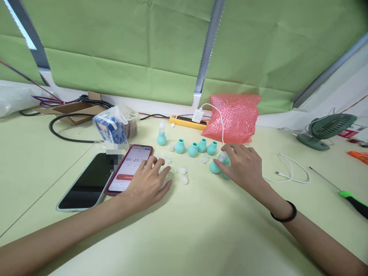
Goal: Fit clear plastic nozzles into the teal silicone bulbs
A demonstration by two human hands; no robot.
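1. Green blinds are hanging across the back, and a pale green table (184,237) is carrying everything, its far edge running beneath them.
2. Right hand (244,165) is reaching in at mid-table, a little right of centre, fingertips pinching a teal bulb (215,167) with a pale tip. A second one is peeking out under the palm.
3. Left hand (149,181) is lying palm down, fingers loosely curled and gripping nothing that I can make out. It is sitting right up against a red-cased phone (129,168) showing a timer, with white caps (183,174) lying just beside its fingertips.
4. A row of bulbs (193,149) is standing just beyond, toward the far edge, in front of a pink bubble bag (234,115).
5. My read: that bulb is looking soft and round, so a light pinch low on the body is suiting it better than a squeeze, and a straight-up lift is sparing the row behind.
6. Open room is lying along the near edge, between the two forearms, and that is looking like the safe lane.
7. Toward the right edge a white cable (287,173) and a green-handled screwdriver (352,199) are lying well apart from the hand. Toward the left edge a dark phone (86,188) is crowding the left forearm.
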